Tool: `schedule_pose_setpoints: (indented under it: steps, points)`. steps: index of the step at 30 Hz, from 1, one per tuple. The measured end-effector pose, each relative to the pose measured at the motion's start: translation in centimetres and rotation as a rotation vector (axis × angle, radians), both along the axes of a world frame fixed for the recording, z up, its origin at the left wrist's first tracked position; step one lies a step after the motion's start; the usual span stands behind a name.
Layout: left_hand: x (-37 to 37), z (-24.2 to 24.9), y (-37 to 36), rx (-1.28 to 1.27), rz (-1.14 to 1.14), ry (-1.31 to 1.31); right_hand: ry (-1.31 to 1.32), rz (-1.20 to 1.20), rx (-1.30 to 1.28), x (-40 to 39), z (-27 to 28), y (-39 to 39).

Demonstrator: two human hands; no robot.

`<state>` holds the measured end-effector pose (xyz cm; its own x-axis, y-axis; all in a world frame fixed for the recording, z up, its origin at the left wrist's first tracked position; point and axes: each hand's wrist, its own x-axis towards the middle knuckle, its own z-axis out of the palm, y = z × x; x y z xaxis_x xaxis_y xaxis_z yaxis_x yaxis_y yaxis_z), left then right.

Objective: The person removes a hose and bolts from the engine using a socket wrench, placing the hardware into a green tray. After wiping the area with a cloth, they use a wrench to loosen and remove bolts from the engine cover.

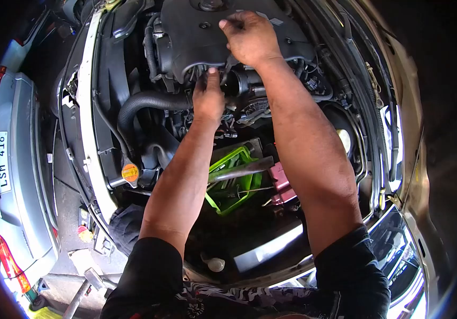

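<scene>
Hands [209, 101] [250, 40] at dark engine cover [194, 37]

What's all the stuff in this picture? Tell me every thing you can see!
Smooth plastic engine cover: one, black, top middle
Ribbed bendy hose: one, black, left of middle
Round cap: one, orange, left
Open plastic tray: one, bright green, middle
Thick metal bar: one, grey, across the tray
Hard box: one, pink, right of the tray
Crumpled cloth: one, dark, lower left
Shiny car: one, silver, far left
Small engine bits: too jumbled to count
Left hand: one, bare, at the cover's near edge
Right hand: one, bare, over the cover
</scene>
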<state>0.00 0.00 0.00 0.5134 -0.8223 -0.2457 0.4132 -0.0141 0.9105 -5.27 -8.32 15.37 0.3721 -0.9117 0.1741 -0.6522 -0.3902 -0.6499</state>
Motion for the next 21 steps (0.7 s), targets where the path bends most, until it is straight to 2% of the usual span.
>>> schedule_pose_setpoints:
  steps: [2,3,5,8,11,14,15,17,21]
  points:
    - [1.1,-0.1,0.2,-0.023,0.003,0.087,0.11,0.028,-0.209,0.3,-0.9,-0.6]
    - [-2.2,0.7,0.8,0.008,0.006,0.193,0.206,0.076,-0.234,-2.0,-0.3,0.1]
    - [-1.3,-2.3,-1.1,-0.237,0.044,0.399,0.235,0.147,-0.283,-3.2,-0.6,2.5]
    - [-0.9,-0.7,0.5,-0.226,-0.018,0.546,0.364,0.226,-0.239,-6.9,-2.3,9.2]
    - [-1.4,-2.0,0.7,-0.201,0.031,0.434,0.622,0.188,-0.097,-9.7,-7.4,13.7]
    - [-1.3,-1.8,0.6,-0.177,0.002,0.427,0.475,0.28,-0.233,-11.0,-8.2,13.4]
    - [-1.0,-2.1,0.6,-0.173,-0.009,0.432,0.304,0.241,-0.295,-9.9,-6.4,12.9]
    - [-0.7,-2.4,-0.1,-0.175,-0.034,0.442,0.44,0.366,-0.252,-8.9,-5.4,11.0]
    - [-0.9,-0.5,0.7,-0.118,-0.001,0.334,0.382,0.372,-0.268,-8.8,-4.3,10.2]
